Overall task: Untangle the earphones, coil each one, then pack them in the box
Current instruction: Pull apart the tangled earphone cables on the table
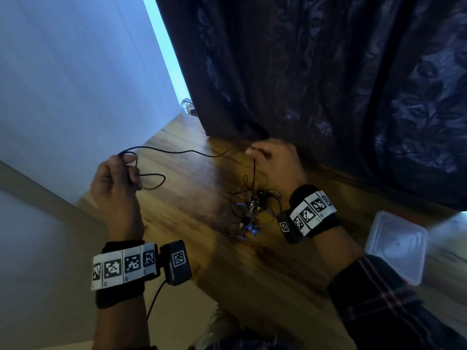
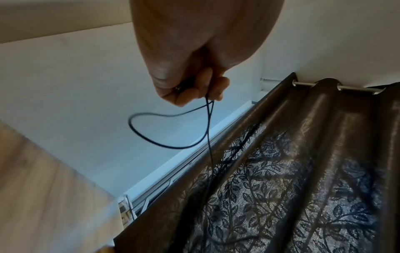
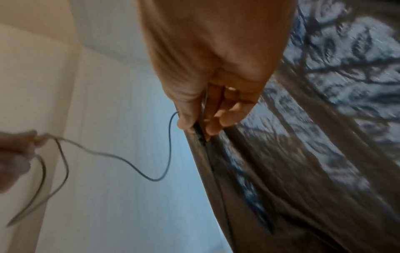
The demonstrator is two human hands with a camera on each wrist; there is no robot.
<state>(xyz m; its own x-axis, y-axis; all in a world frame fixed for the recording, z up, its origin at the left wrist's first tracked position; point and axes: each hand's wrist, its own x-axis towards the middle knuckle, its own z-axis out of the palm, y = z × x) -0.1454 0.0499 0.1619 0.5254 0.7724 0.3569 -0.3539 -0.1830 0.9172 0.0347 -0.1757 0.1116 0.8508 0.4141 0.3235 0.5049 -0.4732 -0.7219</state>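
Note:
A black earphone cable (image 1: 177, 151) stretches between my two hands above the wooden table (image 1: 202, 188). My left hand (image 1: 118, 178) grips one end with small loops (image 2: 164, 130) hanging from its curled fingers. My right hand (image 1: 273, 157) pinches the cable (image 3: 168, 145) farther along, thumb against fingers (image 3: 216, 126); from there a strand drops to a tangled heap of earphones (image 1: 252, 208) with purple tips on the table. The clear plastic box (image 1: 396, 246) sits at the right edge.
A dark leaf-patterned curtain (image 1: 328, 84) hangs right behind the right hand, touching the table's far edge. A pale wall (image 1: 75, 72) runs along the left. The table's left edge lies under my left wrist.

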